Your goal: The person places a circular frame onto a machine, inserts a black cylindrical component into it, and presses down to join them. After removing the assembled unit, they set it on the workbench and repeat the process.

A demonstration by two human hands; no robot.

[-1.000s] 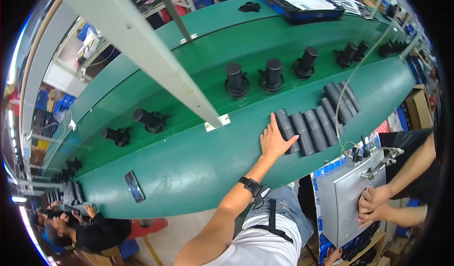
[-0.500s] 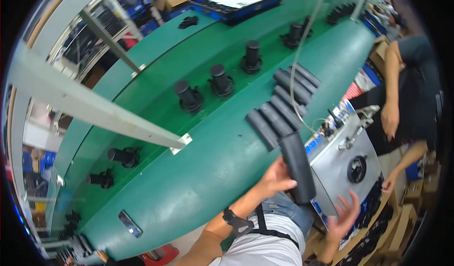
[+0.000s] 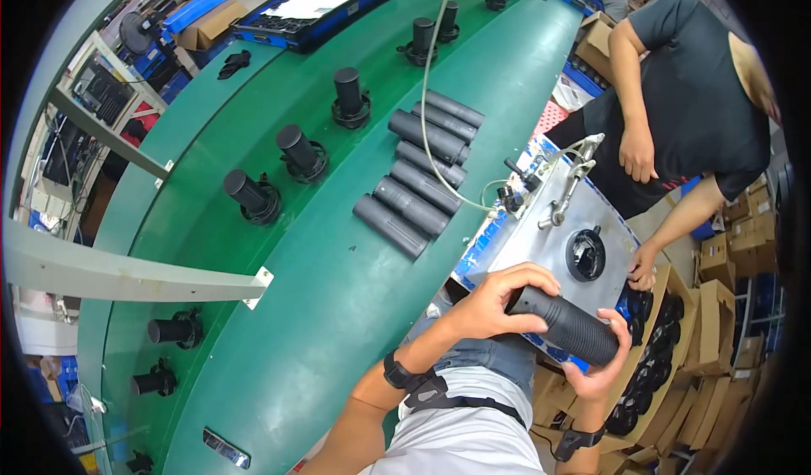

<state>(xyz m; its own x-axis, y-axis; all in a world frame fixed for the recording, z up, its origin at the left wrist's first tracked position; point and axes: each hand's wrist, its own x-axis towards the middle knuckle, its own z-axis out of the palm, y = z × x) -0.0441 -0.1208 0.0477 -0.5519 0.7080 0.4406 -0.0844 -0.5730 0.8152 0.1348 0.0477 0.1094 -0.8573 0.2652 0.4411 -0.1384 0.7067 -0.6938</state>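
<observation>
A black ribbed tube (image 3: 579, 331) is held tilted between both my hands, above the front edge of a metal work plate (image 3: 534, 251). My left hand (image 3: 500, 302) wraps its upper left end, thumb below and fingers on top. Around the lower right end curl the fingers and thumb of my right hand (image 3: 604, 369). A black ring-shaped part (image 3: 585, 254) sits on the plate, just beyond the tube. Several similar black tubes (image 3: 411, 205) lie side by side on the green table to the left.
Upright black cylinders on round bases (image 3: 296, 150) stand along the green conveyor (image 3: 224, 255). A phone (image 3: 226, 448) lies near the table's front. At the right, a person in black (image 3: 693, 95) has one hand by the plate. Black rings (image 3: 655, 361) fill a carton there.
My right hand, open and apart before, has closed on the tube's lower end. The tube has come away from the table row to over the plate's front edge. My view has shifted right.
</observation>
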